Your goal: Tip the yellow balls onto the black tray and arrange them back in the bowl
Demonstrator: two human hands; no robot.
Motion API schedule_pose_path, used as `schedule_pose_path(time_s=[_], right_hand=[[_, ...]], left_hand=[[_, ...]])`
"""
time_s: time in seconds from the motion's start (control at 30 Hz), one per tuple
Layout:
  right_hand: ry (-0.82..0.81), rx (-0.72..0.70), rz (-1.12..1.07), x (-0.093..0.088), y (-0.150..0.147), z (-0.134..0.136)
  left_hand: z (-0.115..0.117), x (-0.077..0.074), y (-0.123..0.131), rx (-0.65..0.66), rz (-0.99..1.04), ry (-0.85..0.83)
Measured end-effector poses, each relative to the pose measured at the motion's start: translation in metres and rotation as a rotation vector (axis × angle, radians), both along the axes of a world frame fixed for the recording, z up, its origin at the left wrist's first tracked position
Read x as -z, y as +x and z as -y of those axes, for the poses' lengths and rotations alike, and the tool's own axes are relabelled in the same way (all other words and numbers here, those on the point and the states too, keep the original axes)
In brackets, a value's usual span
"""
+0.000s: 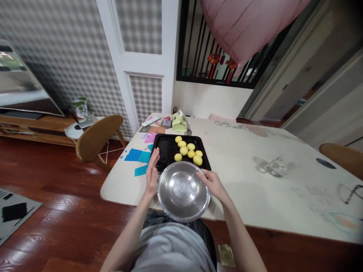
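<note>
A shiny stainless-steel bowl (184,211) is in front of me at the table's near edge, its hollow tilted toward me with nothing in it. My right hand (212,183) grips the bowl's right rim, thumb on the inner side. Beside the left rim, my left hand (152,173) has its fingers stretched out and holds nothing; whether its palm touches the bowl I cannot tell. Just beyond the bowl lies a black rectangular tray (166,144), its near edge partly hidden. Several yellow lemons (183,151) rest on the tray, mostly on its right half.
The pale table (238,158) carries a green tissue box (179,121) behind the tray and a clear glass object (275,167) on the right. Glasses (353,192) lie near the right edge. A wooden chair (98,138) stands left, and a pink balloon (249,26) hangs above.
</note>
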State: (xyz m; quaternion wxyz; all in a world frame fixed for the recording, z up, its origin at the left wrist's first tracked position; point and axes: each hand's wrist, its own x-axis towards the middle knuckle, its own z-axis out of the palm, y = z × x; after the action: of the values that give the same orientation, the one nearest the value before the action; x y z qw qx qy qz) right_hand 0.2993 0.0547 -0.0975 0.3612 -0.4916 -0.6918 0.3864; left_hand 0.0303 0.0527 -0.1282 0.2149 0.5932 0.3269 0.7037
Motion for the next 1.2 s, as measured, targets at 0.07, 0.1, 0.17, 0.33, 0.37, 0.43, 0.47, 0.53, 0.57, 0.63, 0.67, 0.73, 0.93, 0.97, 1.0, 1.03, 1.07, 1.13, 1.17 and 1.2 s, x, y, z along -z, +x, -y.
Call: schedule_pose_path(time_s=[0.07,0.1,0.17,0.33,0.37,0.43,0.47,0.53,0.57,0.63,0.67,0.73,0.93,0.97,1.0,1.03,1.07,1.13,1.17,1.2], right_hand=[[-0.021,-0.034,-0.016,0.003,-0.006,-0.003],[-0.018,-0.038,-0.023,0.004,-0.008,-0.005],[0.018,-0.007,0.013,0.005,-0.009,-0.008],[0.262,0.282,0.518,-0.001,-0.006,-0.022],[0.317,0.323,0.621,-0.002,-0.006,-0.027],[0.4,0.341,0.795,-0.004,-0.008,-0.038],[0.421,0.325,0.866,-0.004,-0.009,-0.043],[0.427,0.287,0.969,-0.002,-0.013,-0.053],[0.414,0.277,0.997,0.0,-0.014,-0.057],[0.383,0.277,1.001,0.002,-0.016,-0.061],[0.373,0.287,0.98,0.003,-0.016,-0.062],[0.382,0.317,0.89,0.002,-0.013,-0.059],[0.59,0.266,0.465,-0.013,-0.012,-0.008],[0.6,0.205,0.445,-0.015,-0.015,0.004],[0.6,0.146,0.457,-0.016,-0.019,0.015],[0.588,0.088,0.495,-0.015,-0.023,0.025],[0.576,0.029,0.542,-0.014,-0.027,0.034],[0.552,-0.062,0.635,-0.01,-0.034,0.044],[0.545,-0.089,0.669,-0.007,-0.036,0.047],[0.54,-0.103,0.692,-0.004,-0.037,0.048]], left_hand=[[0.014,0.005,-0.008,0.031,-0.153,0.049],[0.019,0.007,-0.01,0.053,-0.206,0.064],[0.027,0.011,-0.013,0.123,-0.273,0.066],[0.035,0.017,-0.013,0.321,-0.427,0.062],[0.035,0.017,-0.013,0.335,-0.446,0.072],[0.035,0.017,-0.012,0.34,-0.467,0.08],[0.035,0.017,-0.012,0.338,-0.47,0.079],[0.035,0.016,-0.013,0.334,-0.47,0.075],[0.035,0.016,-0.013,0.332,-0.471,0.076],[0.035,0.015,-0.013,0.331,-0.477,0.082],[0.036,0.015,-0.013,0.329,-0.481,0.084],[0.036,0.014,-0.013,0.324,-0.483,0.088],[0.037,0.012,-0.011,0.319,-0.482,0.086],[0.038,0.012,-0.011,0.32,-0.482,0.083],[0.038,0.011,-0.011,0.321,-0.482,0.079],[0.039,0.01,-0.011,0.32,-0.481,0.074],[0.039,0.009,-0.011,0.319,-0.48,0.068],[0.04,0.008,-0.011,0.317,-0.482,0.053],[0.04,0.008,-0.011,0.318,-0.487,0.046],[0.04,0.008,-0.011,0.318,-0.492,0.043]])
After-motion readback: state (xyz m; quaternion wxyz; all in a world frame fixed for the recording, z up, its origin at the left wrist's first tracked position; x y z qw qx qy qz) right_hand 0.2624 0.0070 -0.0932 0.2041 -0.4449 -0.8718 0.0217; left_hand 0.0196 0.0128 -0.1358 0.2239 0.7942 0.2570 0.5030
